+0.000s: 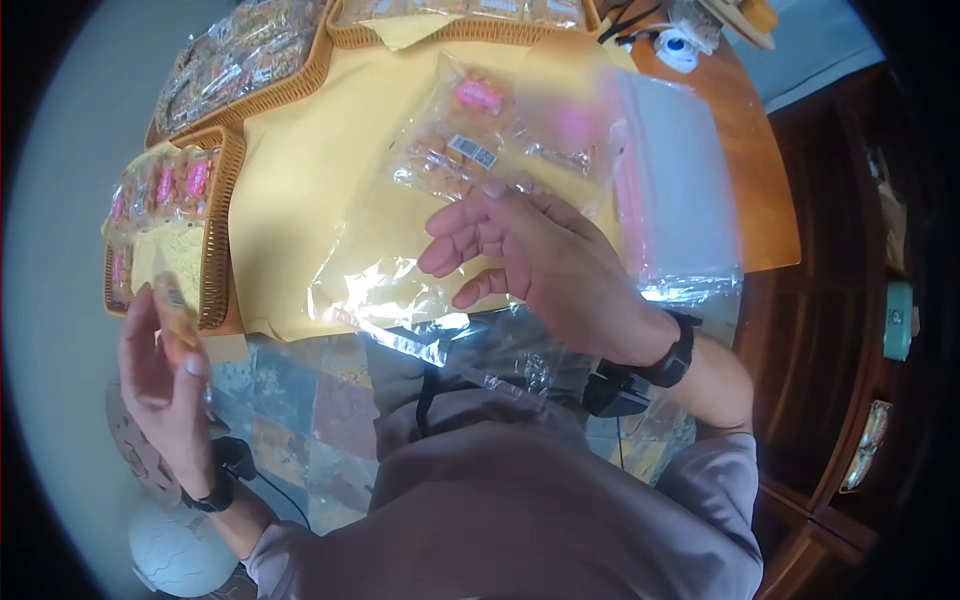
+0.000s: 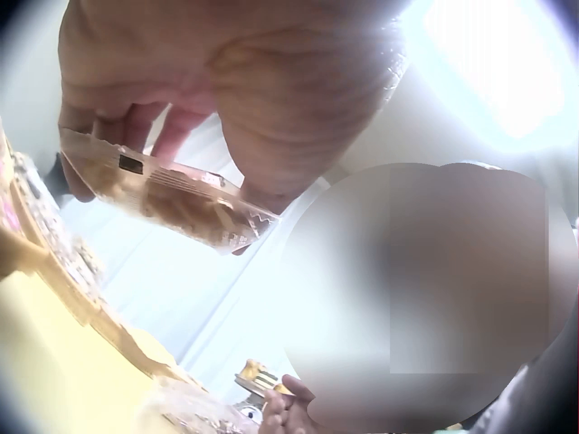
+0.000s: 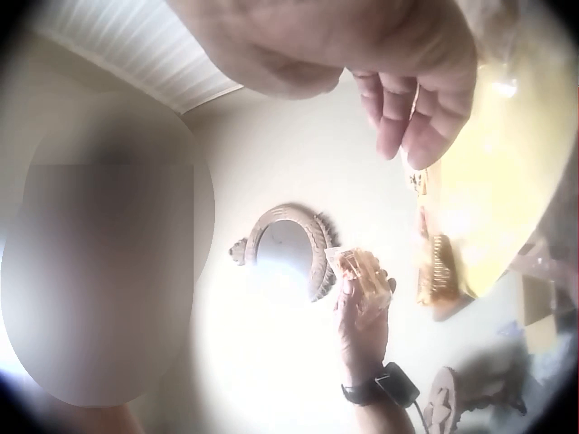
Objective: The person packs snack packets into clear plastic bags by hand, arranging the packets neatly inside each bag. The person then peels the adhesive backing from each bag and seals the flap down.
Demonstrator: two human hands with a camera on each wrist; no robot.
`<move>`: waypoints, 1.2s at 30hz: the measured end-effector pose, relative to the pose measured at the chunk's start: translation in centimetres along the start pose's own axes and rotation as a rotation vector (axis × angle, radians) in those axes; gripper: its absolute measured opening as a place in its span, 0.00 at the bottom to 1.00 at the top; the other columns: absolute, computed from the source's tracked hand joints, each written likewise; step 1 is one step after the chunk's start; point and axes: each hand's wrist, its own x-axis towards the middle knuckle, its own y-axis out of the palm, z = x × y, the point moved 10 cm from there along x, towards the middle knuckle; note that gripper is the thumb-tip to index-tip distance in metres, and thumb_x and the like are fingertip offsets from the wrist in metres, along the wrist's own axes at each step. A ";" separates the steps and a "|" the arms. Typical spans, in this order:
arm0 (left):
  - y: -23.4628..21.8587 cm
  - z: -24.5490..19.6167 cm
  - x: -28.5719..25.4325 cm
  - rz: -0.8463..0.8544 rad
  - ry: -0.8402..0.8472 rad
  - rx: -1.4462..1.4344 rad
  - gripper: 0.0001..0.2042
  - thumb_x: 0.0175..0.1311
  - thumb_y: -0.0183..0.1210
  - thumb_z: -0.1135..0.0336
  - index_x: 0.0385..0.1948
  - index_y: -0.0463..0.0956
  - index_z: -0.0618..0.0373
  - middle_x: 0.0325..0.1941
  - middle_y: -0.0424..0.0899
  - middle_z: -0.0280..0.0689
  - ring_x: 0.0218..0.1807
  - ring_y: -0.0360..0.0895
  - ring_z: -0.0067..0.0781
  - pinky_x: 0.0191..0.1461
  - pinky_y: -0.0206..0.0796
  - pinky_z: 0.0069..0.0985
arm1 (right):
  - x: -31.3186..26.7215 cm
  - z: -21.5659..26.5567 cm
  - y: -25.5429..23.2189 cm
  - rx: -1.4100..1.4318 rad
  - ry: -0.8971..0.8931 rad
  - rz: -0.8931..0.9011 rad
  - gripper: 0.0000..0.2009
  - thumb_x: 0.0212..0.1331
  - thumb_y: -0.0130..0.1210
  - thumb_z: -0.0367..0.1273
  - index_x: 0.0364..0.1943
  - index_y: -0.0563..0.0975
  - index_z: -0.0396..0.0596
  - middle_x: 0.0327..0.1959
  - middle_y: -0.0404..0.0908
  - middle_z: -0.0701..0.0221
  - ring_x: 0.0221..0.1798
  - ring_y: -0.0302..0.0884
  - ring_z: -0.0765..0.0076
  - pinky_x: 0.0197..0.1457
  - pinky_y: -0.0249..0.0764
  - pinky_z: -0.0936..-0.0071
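Note:
At the left, beside a small wicker basket, my left hand [image 1: 165, 385] holds a small clear-wrapped snack packet [image 1: 178, 318] between fingers and thumb. The left wrist view shows this packet [image 2: 172, 194] stretched across the fingertips of the hand [image 2: 226, 81]. A large clear plastic bag [image 1: 375, 265] lies on the yellow cloth, with snack packets [image 1: 475, 95] at its far end, one bearing a barcode label. Over the bag is my right hand [image 1: 550, 260], its fingers loosely bent with nothing visible between them; the right wrist view shows the hand [image 3: 389, 72] likewise.
Wicker baskets of wrapped snacks stand at the left [image 1: 215, 235], back left [image 1: 240, 100] and back [image 1: 465, 35]. A stack of clear bags [image 1: 680, 180] lies on the table's right side. A white object with cables [image 1: 680, 45] sits at the back right. Wooden shelving [image 1: 830, 330] stands beyond the table.

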 end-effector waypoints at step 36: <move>2.7 2.0 -2.1 0.054 -0.032 -0.195 0.37 0.57 0.74 0.65 0.69 0.69 0.66 0.67 0.77 0.45 0.69 0.74 0.38 0.75 0.62 0.37 | -3.1 0.9 -3.0 0.342 -0.202 -0.097 0.17 0.78 0.50 0.37 0.48 0.83 0.35 0.52 0.86 0.52 0.57 0.86 0.54 0.59 0.85 0.64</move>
